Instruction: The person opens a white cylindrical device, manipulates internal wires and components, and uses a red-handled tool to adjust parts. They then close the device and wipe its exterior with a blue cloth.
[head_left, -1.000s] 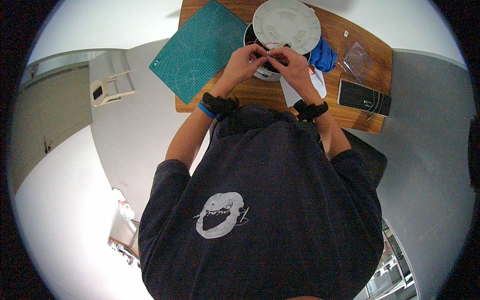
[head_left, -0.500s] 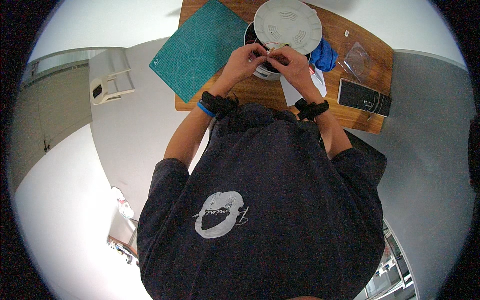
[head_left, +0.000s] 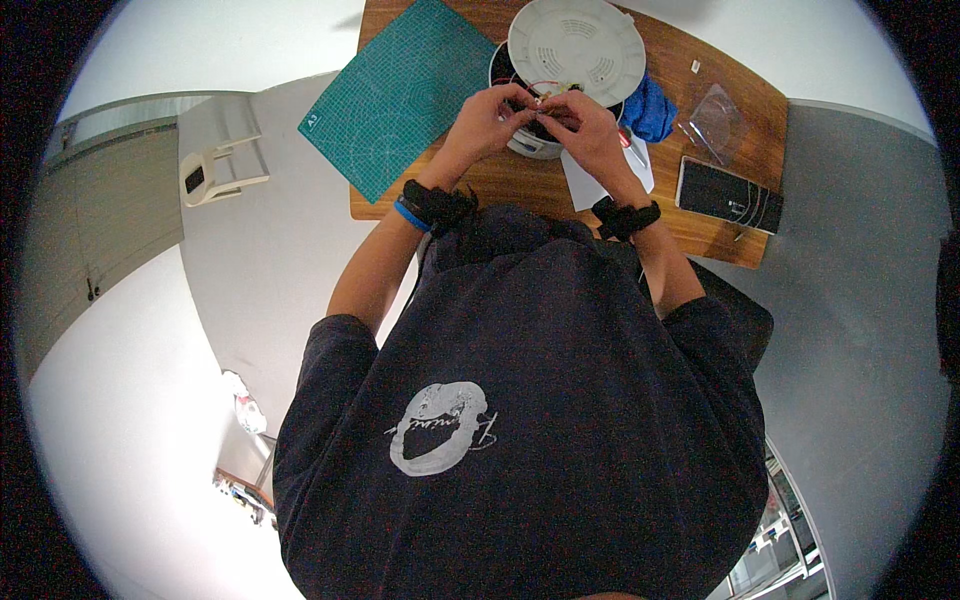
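Note:
A round white housing (head_left: 538,150) stands on the wooden table with its dark inside partly showing. Its white vented cover (head_left: 577,45) leans over the far right of the opening, and thin red wires (head_left: 540,84) run between the two. Above the near side of the opening, my left hand (head_left: 493,120) and my right hand (head_left: 583,125) meet fingertip to fingertip. Both are closed in a pinch. Whatever lies between the fingertips is too small to make out, though it sits beside the wires.
A green cutting mat (head_left: 400,105) covers the table's left part. Right of the housing lie a blue cloth (head_left: 650,110), a white sheet (head_left: 590,188) with a red-and-grey tool, clear plastic packaging (head_left: 715,120) and a black flat device (head_left: 725,195) with a cable. A pale chair (head_left: 225,165) stands left.
Both hands keep nearly the same place and pinch; only slight finger movement shows. The cover and housing look unchanged.

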